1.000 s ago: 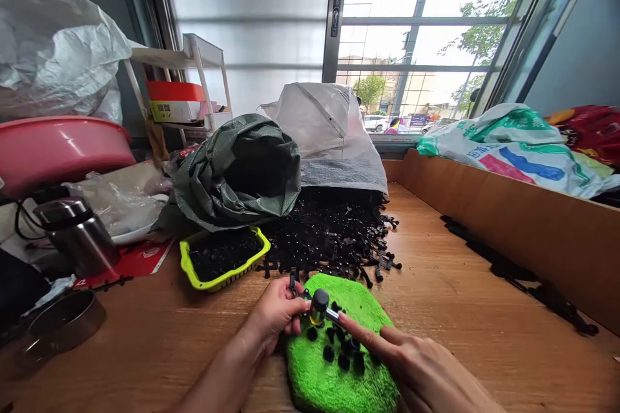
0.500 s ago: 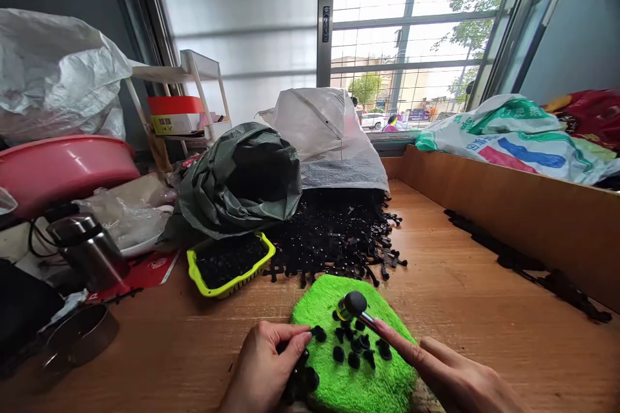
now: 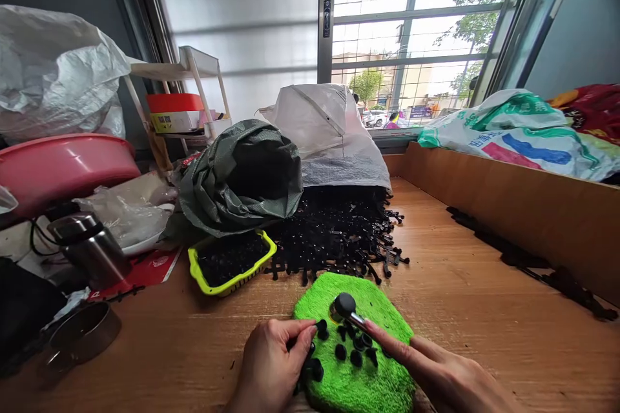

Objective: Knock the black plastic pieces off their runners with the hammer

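Note:
On a bright green towel pad [image 3: 368, 384] lie several small black plastic pieces [image 3: 356, 357] with round caps. My left hand [image 3: 278, 364] is at the pad's left edge, thumb and forefinger pinching a black plastic part [image 3: 321, 328] with round ends. More of that part shows below the fingers; the rest is hidden by the hand. From the right, my right hand [image 3: 445, 371] grips a small hammer [image 3: 345, 305] with a black round head and a shiny handle. Its forefinger stretches along the handle. The hammer head is over the pad, just right of the pinched part.
Behind the pad spreads a heap of black plastic parts [image 3: 334, 232] from a white sack [image 3: 334, 135]. Left of it are a yellow-green basket [image 3: 201, 281] of black pieces and a dark green sack [image 3: 203, 200]. A steel flask [image 3: 92, 251] and clear cup [image 3: 84, 335] stand far left.
The hammer head has shifted slightly left, closer to the part in my left hand. My left hand has moved a little to the right, and the view has shifted slightly.

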The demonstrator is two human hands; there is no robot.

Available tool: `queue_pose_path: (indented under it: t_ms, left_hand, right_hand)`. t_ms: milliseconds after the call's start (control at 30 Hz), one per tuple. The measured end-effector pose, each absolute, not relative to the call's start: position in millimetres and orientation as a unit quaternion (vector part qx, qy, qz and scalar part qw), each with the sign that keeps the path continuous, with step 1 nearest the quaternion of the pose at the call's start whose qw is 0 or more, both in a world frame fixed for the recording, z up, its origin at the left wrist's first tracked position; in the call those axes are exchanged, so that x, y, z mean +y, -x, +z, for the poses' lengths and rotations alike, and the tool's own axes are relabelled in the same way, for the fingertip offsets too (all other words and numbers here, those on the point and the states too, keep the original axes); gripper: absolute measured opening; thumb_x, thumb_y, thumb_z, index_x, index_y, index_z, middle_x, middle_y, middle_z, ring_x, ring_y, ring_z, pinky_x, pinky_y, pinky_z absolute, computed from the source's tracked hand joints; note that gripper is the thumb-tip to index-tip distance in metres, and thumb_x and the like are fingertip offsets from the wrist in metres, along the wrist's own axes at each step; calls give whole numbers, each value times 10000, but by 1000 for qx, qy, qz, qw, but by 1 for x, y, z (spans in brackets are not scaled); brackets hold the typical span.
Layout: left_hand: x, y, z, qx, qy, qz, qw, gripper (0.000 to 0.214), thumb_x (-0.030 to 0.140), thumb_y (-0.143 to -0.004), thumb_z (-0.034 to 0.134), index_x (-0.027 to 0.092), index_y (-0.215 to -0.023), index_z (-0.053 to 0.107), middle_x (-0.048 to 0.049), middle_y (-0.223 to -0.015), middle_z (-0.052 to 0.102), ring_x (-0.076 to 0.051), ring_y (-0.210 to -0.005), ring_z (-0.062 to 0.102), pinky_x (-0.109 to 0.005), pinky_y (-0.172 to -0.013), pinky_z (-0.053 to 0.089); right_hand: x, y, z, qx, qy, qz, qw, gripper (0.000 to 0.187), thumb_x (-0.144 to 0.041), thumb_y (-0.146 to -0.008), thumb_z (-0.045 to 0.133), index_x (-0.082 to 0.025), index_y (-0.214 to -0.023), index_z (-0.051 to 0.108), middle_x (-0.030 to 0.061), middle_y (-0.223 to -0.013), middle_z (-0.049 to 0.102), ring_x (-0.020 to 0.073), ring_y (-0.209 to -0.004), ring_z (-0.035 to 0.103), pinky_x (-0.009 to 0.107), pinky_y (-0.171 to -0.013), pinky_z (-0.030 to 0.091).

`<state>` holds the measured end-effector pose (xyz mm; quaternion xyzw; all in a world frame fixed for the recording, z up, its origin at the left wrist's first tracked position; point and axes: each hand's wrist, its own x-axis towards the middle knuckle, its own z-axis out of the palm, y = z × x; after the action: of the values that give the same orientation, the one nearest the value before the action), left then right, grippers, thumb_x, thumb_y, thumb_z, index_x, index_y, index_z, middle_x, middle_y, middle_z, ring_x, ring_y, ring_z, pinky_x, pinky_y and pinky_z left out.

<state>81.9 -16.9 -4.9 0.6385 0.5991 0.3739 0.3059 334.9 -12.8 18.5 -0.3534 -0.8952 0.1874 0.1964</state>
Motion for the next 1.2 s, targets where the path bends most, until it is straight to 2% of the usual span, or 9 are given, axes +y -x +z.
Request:
queue_pose_path:
  t_ms: [133, 300, 433, 567, 767, 867, 1000, 1100, 1200]
  left_hand:
    - [-18, -82, 8, 624, -674, 306, 250, 303, 364, -811, 467, 245, -804, 746, -58, -793, 732, -207, -666, 644, -228, -564, 377]
    - [-17, -85, 18, 641, -685, 278, 208, 289, 328, -782, 491, 241, -639, 727, -40, -605, 692, -160, -537, 579, -218, -497, 262]
    - [-16, -85, 19, 640, -688, 278, 200, 254, 330, -771, 509, 256, -666, 729, -44, -630, 690, -162, -558, 571, -216, -511, 253]
    - [-16, -85, 18, 647, -701, 237, 184, 325, 319, -799, 463, 227, -590, 693, -35, -556, 642, -149, -515, 536, -224, -498, 219]
    - [-15, -82, 15, 634, -715, 223, 193, 372, 338, -820, 424, 192, -566, 653, -18, -525, 595, -139, -520, 514, -226, -504, 224]
    - [-14, -78, 7, 616, -702, 258, 247, 381, 380, -810, 441, 175, -563, 646, -5, -520, 574, -135, -522, 487, -223, -508, 246]
    - [-6, -70, -5, 553, -543, 445, 448, 285, 428, -745, 526, 171, -739, 652, -4, -658, 623, -148, -628, 526, -207, -562, 352]
    - [5, -68, -4, 482, -393, 542, 565, 273, 304, -654, 648, 190, -901, 629, -12, -801, 660, -131, -676, 550, -197, -588, 396]
    - [16, -73, 5, 452, -358, 557, 598, 330, 203, -539, 746, 157, -851, 651, -36, -787, 680, -141, -720, 588, -216, -689, 435]
  right_hand:
    - [-12, -325, 27, -883, 378, 184, 210, 552, -165, -899, 267, -335, -1416, 173, 67, -1157, 551, 233, -1011, 561, 306, -794, 478]
    - [-10, -319, 29, -893, 388, 173, 146, 612, -82, -840, 287, -382, -1374, 284, 38, -924, 621, 219, -803, 628, 302, -691, 487]
    - [-10, -319, 27, -877, 383, 180, 227, 583, -132, -877, 208, -351, -1416, 160, 67, -1087, 545, 231, -932, 575, 332, -762, 458]
    - [-10, -319, 20, -891, 409, 153, 123, 734, -43, -757, 277, -420, -1384, 218, 32, -835, 576, 231, -690, 601, 339, -617, 459]
    - [-15, -319, 14, -881, 399, 175, 188, 702, -56, -783, 294, -387, -1396, 206, 41, -954, 590, 218, -767, 599, 320, -688, 452]
    - [-14, -320, 16, -878, 398, 180, 195, 706, -36, -741, 335, -394, -1350, 333, 21, -890, 627, 211, -740, 613, 293, -653, 463]
    - [-4, -333, 23, -855, 387, 207, 277, 518, -158, -892, 253, -294, -1392, 278, 38, -1208, 554, 214, -1049, 539, 316, -841, 447]
    - [3, -348, 23, -830, 392, 227, 326, 465, -229, -927, 245, -244, -1390, 284, 28, -1322, 452, 227, -1167, 443, 351, -931, 397]
    - [8, -360, 15, -816, 390, 248, 347, 424, -292, -933, 299, -256, -1350, 367, 6, -1308, 456, 237, -1151, 458, 347, -924, 409]
